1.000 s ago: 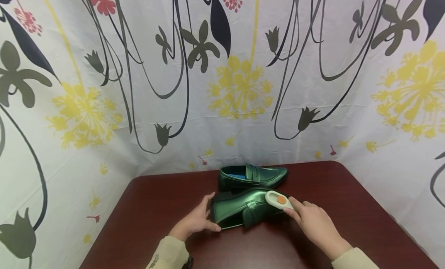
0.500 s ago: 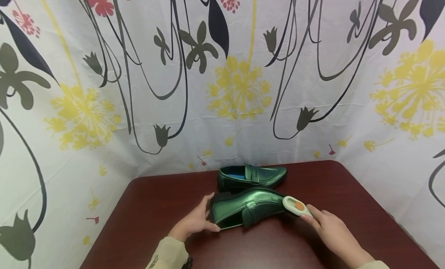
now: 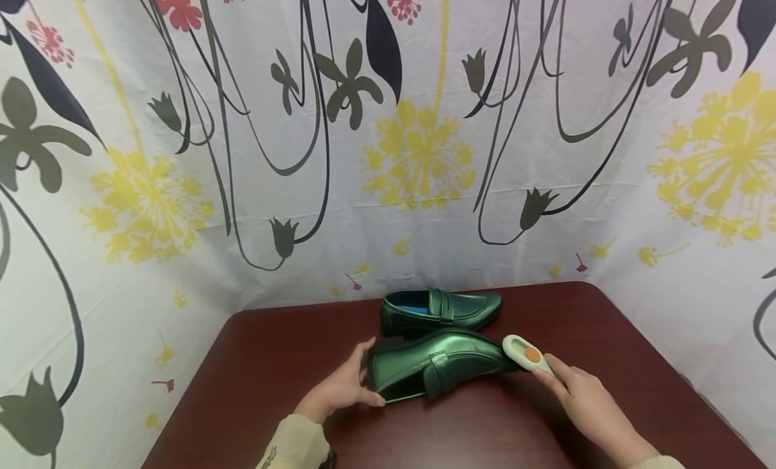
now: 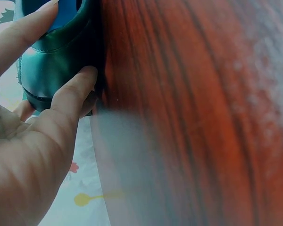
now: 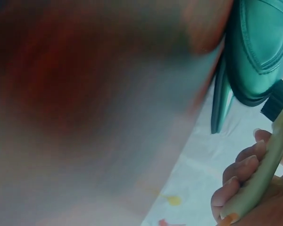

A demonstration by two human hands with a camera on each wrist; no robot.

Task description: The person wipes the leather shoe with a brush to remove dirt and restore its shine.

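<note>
A shiny green loafer [image 3: 412,361] is tipped on its side, its opening toward me. My left hand [image 3: 344,388] grips it by the heel. In the left wrist view the thumb and fingers lie around the heel [image 4: 52,70], and a blue insole shows inside. At the other end, my right hand [image 3: 588,398] holds a pale shoe brush [image 3: 518,351] with an orange spot on it. Dark bristles [image 5: 277,101] sit right at the toe [image 5: 264,56] in the right wrist view, with fingers curled round the handle [image 5: 254,186].
A second green loafer [image 3: 469,307] stands upright just behind the first, near the back edge of the dark red wooden table [image 3: 291,348]. White flower-patterned cloth [image 3: 424,246] hangs at the back and both sides.
My right hand has moved the brush rightward along the loafer, from its upper front to the toe tip. The left hand and both loafers have stayed in place.
</note>
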